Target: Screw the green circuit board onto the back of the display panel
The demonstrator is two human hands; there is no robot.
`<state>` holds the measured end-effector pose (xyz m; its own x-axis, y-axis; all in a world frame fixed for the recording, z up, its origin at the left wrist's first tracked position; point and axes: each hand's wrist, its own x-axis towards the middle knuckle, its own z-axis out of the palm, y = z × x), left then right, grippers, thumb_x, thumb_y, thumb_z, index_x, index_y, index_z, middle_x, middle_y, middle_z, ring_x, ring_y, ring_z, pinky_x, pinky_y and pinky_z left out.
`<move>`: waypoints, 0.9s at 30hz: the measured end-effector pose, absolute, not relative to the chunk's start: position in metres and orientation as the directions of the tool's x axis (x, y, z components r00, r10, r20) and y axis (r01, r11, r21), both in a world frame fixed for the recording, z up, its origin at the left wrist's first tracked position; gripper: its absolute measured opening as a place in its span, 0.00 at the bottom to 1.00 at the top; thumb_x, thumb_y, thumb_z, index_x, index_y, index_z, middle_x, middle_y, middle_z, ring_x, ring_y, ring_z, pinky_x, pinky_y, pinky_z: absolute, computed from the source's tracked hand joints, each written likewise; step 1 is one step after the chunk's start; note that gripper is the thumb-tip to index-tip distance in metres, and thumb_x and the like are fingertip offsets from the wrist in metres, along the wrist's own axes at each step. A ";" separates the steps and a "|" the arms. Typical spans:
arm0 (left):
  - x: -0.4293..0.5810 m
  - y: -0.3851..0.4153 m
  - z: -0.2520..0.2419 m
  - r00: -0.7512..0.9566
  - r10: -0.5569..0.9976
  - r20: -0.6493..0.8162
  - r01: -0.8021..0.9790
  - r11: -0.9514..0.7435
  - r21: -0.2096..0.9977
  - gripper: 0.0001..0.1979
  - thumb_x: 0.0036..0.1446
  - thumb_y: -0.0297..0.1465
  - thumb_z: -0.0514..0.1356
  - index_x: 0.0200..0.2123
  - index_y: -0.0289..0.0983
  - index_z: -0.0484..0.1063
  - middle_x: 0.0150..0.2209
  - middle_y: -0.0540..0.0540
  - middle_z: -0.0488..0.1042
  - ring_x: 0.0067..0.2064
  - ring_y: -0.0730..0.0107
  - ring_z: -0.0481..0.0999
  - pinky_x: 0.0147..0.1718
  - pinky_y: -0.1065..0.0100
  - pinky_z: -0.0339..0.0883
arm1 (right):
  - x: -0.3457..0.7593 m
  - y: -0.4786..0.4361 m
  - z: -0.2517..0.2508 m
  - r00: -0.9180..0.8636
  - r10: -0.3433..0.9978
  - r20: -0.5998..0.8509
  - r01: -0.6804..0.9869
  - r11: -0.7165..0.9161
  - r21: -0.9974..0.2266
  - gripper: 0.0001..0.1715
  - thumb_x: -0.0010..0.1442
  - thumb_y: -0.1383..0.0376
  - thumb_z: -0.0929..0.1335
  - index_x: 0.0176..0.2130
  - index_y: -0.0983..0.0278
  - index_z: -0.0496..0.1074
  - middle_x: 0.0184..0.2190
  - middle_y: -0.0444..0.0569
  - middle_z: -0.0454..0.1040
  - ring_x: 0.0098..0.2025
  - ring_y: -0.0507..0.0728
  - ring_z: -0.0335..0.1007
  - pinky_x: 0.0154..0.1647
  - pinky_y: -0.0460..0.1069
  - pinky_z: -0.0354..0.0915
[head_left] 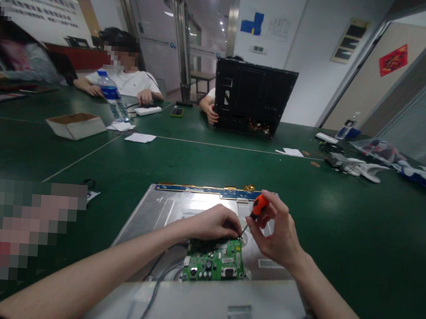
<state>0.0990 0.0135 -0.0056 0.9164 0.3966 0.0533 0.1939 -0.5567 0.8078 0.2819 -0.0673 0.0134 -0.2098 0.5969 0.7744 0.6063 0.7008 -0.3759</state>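
In my right hand (279, 232) is a small orange and black screwdriver (259, 206), pinched by the handle and tilted. Its thin shaft slants down to the upper right corner of a green circuit board (215, 261). My left hand (219, 223) reaches over the board's upper edge with fingers curled together beside the screwdriver's tip; what they pinch, if anything, is hidden. The board lies on the silver metal back of a flat display panel (166, 205). Along the panel's far edge runs a narrow blue circuit strip (196, 190). Grey cables (158, 282) come out at the board's left.
Across the green table (183, 162) a person's hand (211, 114) steadies a black monitor casing (254, 97). A box (77, 125), a water bottle (113, 99) and papers (140, 138) stand left. Cables and white parts (354, 165) lie right. Other people sit at the far left.
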 end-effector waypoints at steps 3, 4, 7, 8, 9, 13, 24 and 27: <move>0.099 0.014 -0.006 0.917 0.396 0.052 0.192 -0.553 0.811 0.05 0.56 0.24 0.63 0.36 0.34 0.79 0.32 0.48 0.79 0.33 0.70 0.75 0.34 0.73 0.65 | 0.282 -0.067 0.014 -0.217 0.587 0.780 0.625 0.697 -0.351 0.38 0.59 0.70 0.66 0.63 0.58 0.47 0.30 0.42 0.70 0.22 0.49 0.65 0.19 0.43 0.64; 0.099 0.014 -0.006 0.917 0.396 0.052 0.191 -0.550 0.813 0.05 0.56 0.25 0.63 0.37 0.34 0.79 0.32 0.48 0.79 0.33 0.70 0.75 0.35 0.73 0.65 | 0.282 -0.067 0.014 -0.219 0.586 0.780 0.626 0.698 -0.348 0.38 0.60 0.70 0.66 0.64 0.58 0.47 0.31 0.42 0.70 0.22 0.49 0.65 0.19 0.43 0.65; 0.099 0.015 -0.007 0.919 0.392 0.052 0.186 -0.545 0.818 0.05 0.56 0.26 0.63 0.37 0.35 0.79 0.32 0.48 0.80 0.34 0.69 0.76 0.35 0.73 0.66 | 0.282 -0.067 0.014 -0.233 0.599 0.766 0.603 0.707 -0.370 0.38 0.60 0.70 0.65 0.64 0.59 0.46 0.33 0.44 0.71 0.24 0.50 0.68 0.20 0.44 0.66; 0.099 0.015 -0.008 0.920 0.389 0.053 0.183 -0.544 0.819 0.05 0.56 0.26 0.63 0.37 0.35 0.79 0.32 0.48 0.79 0.34 0.69 0.76 0.35 0.72 0.66 | 0.282 -0.068 0.014 -0.237 0.606 0.760 0.590 0.711 -0.383 0.39 0.60 0.71 0.65 0.64 0.59 0.46 0.34 0.45 0.72 0.25 0.50 0.69 0.21 0.44 0.67; 0.099 0.015 -0.008 0.921 0.386 0.054 0.180 -0.544 0.819 0.05 0.56 0.26 0.63 0.36 0.34 0.79 0.31 0.48 0.79 0.33 0.69 0.76 0.35 0.73 0.66 | 0.282 -0.068 0.014 -0.239 0.611 0.754 0.579 0.713 -0.394 0.39 0.59 0.71 0.64 0.64 0.60 0.45 0.34 0.46 0.72 0.26 0.51 0.69 0.21 0.44 0.67; 0.099 0.014 -0.007 0.919 0.389 0.061 0.176 -0.544 0.820 0.05 0.56 0.24 0.63 0.35 0.34 0.79 0.30 0.49 0.79 0.33 0.70 0.76 0.35 0.73 0.66 | 0.283 -0.069 0.013 -0.237 0.620 0.748 0.577 0.709 -0.405 0.39 0.59 0.72 0.64 0.64 0.59 0.46 0.33 0.45 0.71 0.25 0.51 0.69 0.21 0.44 0.66; 0.099 0.014 -0.008 0.918 0.392 0.052 0.180 -0.530 0.829 0.07 0.56 0.23 0.63 0.37 0.34 0.80 0.33 0.47 0.80 0.34 0.68 0.77 0.36 0.72 0.66 | 0.282 -0.067 0.014 -0.239 0.581 0.778 0.615 0.711 -0.342 0.40 0.60 0.69 0.66 0.65 0.59 0.46 0.31 0.43 0.70 0.22 0.50 0.66 0.19 0.44 0.64; 0.099 0.015 -0.009 0.918 0.393 0.052 0.180 -0.529 0.829 0.06 0.56 0.23 0.63 0.36 0.34 0.80 0.32 0.48 0.79 0.34 0.68 0.76 0.36 0.72 0.66 | 0.282 -0.069 0.014 -0.246 0.608 0.755 0.583 0.715 -0.386 0.40 0.60 0.71 0.65 0.65 0.59 0.45 0.32 0.46 0.71 0.25 0.51 0.68 0.21 0.44 0.66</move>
